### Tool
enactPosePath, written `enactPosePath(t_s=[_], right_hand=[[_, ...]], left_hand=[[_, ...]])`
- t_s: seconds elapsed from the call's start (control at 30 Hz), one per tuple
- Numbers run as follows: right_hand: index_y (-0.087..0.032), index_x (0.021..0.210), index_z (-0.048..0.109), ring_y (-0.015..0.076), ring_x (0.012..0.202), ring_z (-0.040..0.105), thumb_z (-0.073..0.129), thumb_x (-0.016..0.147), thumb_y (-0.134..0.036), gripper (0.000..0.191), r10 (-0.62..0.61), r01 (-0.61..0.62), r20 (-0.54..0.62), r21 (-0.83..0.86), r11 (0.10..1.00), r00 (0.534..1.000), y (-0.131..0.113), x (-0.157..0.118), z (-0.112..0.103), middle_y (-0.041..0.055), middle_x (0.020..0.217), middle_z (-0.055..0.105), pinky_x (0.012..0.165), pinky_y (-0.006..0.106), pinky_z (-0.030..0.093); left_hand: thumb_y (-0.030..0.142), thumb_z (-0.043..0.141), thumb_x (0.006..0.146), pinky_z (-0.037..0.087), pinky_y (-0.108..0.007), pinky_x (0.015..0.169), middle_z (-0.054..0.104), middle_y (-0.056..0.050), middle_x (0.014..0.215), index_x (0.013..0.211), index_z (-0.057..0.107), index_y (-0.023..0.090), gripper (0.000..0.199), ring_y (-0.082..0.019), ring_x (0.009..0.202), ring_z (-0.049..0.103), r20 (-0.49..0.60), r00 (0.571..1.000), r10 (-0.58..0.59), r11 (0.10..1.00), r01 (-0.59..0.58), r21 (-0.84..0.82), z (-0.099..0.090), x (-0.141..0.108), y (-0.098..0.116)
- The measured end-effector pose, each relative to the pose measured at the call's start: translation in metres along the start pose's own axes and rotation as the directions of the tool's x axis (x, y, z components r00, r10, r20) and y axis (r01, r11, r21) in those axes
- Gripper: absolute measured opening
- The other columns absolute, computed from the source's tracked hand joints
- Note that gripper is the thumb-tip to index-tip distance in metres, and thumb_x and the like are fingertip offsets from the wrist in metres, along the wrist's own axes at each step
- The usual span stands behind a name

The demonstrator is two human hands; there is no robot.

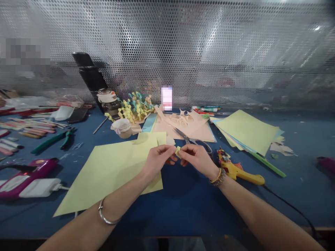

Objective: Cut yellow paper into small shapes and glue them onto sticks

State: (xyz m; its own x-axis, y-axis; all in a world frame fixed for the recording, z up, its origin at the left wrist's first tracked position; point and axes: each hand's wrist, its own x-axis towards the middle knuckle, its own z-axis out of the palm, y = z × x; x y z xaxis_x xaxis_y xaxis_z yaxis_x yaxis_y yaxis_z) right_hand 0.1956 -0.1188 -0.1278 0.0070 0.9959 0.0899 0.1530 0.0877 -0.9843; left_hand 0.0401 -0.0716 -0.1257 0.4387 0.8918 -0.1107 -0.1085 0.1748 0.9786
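Note:
My left hand (158,160) and my right hand (197,158) meet above the blue table top, pinching a small folded piece of pale yellow paper (178,151) between their fingertips. Much of that piece is hidden by my fingers. Under my left hand lies a large pale yellow paper sheet (110,174), with a second sheet (154,137) beyond it. Steel scissors with dark handles (192,141) rest on peach paper (183,125) just beyond my right hand. A yellow hot glue gun (238,172) lies to the right of my right wrist.
A stack of coloured paper (246,132) lies at right. Yellow and teal paper cutouts (136,108) stand at the back by a jar (110,103) and tape roll (123,128). Green-handled pliers (53,143), glue sticks (21,125) and a magenta glue gun (26,179) lie left. Perforated metal backs the table.

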Motion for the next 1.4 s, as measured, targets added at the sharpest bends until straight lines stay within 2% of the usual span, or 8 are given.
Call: enactPosePath(t_s=[0.27, 0.53, 0.7, 0.87, 0.97, 1.13, 1.4], right_hand=[[-0.015, 0.074, 0.060, 0.0111, 0.051, 0.059, 0.063, 0.076, -0.045, 0.030, 0.028, -0.028, -0.019, 0.009, 1.000, 0.999, 0.0000, -0.0002, 0.0005, -0.0011, 0.057, 0.059, 0.051, 0.024, 0.051], [-0.015, 0.074, 0.061, 0.0111, 0.051, 0.059, 0.060, 0.079, -0.045, 0.030, 0.006, -0.006, -0.059, -0.006, 1.000, 0.998, 0.0000, -0.0010, -0.0010, -0.0007, 0.059, 0.059, 0.051, 0.024, 0.051], [-0.016, 0.078, 0.060, 0.0117, 0.050, 0.059, 0.064, 0.075, -0.044, 0.029, 0.023, -0.023, -0.027, 0.005, 1.000, 0.999, -0.0026, -0.0023, -0.0012, -0.0013, 0.058, 0.059, 0.051, 0.025, 0.051], [-0.016, 0.076, 0.060, 0.0114, 0.049, 0.058, 0.065, 0.074, -0.045, 0.029, 0.030, -0.030, -0.037, 0.002, 1.000, 0.999, -0.0017, -0.0019, -0.0011, -0.0016, 0.058, 0.059, 0.050, 0.025, 0.051], [-0.017, 0.075, 0.060, 0.0111, 0.048, 0.057, 0.064, 0.075, -0.045, 0.029, 0.037, -0.037, -0.051, 0.005, 0.999, 0.998, 0.0001, -0.0012, -0.0007, -0.0018, 0.057, 0.059, 0.050, 0.025, 0.051], [-0.016, 0.074, 0.060, 0.0113, 0.049, 0.058, 0.065, 0.075, -0.045, 0.029, 0.023, -0.021, -0.078, 0.026, 0.999, 0.997, 0.0016, -0.0005, -0.0004, -0.0018, 0.057, 0.058, 0.049, 0.024, 0.051], [-0.017, 0.077, 0.059, 0.0108, 0.046, 0.057, 0.067, 0.073, -0.043, 0.028, 0.038, -0.036, -0.057, 0.038, 0.999, 0.998, -0.0002, -0.0015, 0.0015, -0.0029, 0.056, 0.058, 0.048, 0.024, 0.051]], left_hand=[[0.037, 0.071, 0.071, 0.052, -0.024, 0.059, 0.064, -0.002, 0.062, 0.075, 0.069, 0.013, 0.025, -0.012, 0.059, 0.060, 0.041, 0.999, -0.008, 0.999, 0.007, 0.047, -0.0028, 0.0022, -0.0016], [0.032, 0.073, 0.067, 0.053, -0.024, 0.055, 0.066, -0.002, 0.068, 0.079, 0.069, 0.015, 0.021, -0.014, 0.063, 0.063, 0.042, 0.994, 0.105, 0.982, -0.110, 0.152, -0.0005, -0.0016, 0.0000], [0.033, 0.071, 0.070, 0.052, -0.024, 0.054, 0.066, -0.003, 0.066, 0.076, 0.070, 0.015, 0.019, -0.014, 0.060, 0.063, 0.003, 0.997, 0.082, 0.985, -0.081, 0.153, -0.0009, -0.0005, 0.0016], [0.037, 0.068, 0.073, 0.053, -0.025, 0.055, 0.065, -0.003, 0.063, 0.074, 0.070, 0.015, 0.022, -0.014, 0.060, 0.062, 0.022, 0.998, 0.063, 0.988, -0.066, 0.142, -0.0015, -0.0001, 0.0018], [0.041, 0.066, 0.074, 0.054, -0.025, 0.056, 0.067, -0.004, 0.070, 0.077, 0.070, 0.016, 0.026, -0.015, 0.063, 0.063, 0.015, 0.998, 0.055, 0.992, -0.057, 0.115, -0.0015, -0.0003, 0.0011], [0.035, 0.075, 0.066, 0.053, -0.023, 0.053, 0.065, -0.002, 0.067, 0.076, 0.069, 0.015, 0.022, -0.014, 0.061, 0.063, 0.001, 0.999, 0.041, 0.993, -0.041, 0.113, -0.0011, 0.0003, -0.0005], [0.036, 0.071, 0.071, 0.052, -0.021, 0.053, 0.063, -0.001, 0.063, 0.079, 0.067, 0.015, 0.023, -0.013, 0.062, 0.062, 0.013, 1.000, -0.008, 0.997, 0.007, 0.075, -0.0013, 0.0004, -0.0007]])
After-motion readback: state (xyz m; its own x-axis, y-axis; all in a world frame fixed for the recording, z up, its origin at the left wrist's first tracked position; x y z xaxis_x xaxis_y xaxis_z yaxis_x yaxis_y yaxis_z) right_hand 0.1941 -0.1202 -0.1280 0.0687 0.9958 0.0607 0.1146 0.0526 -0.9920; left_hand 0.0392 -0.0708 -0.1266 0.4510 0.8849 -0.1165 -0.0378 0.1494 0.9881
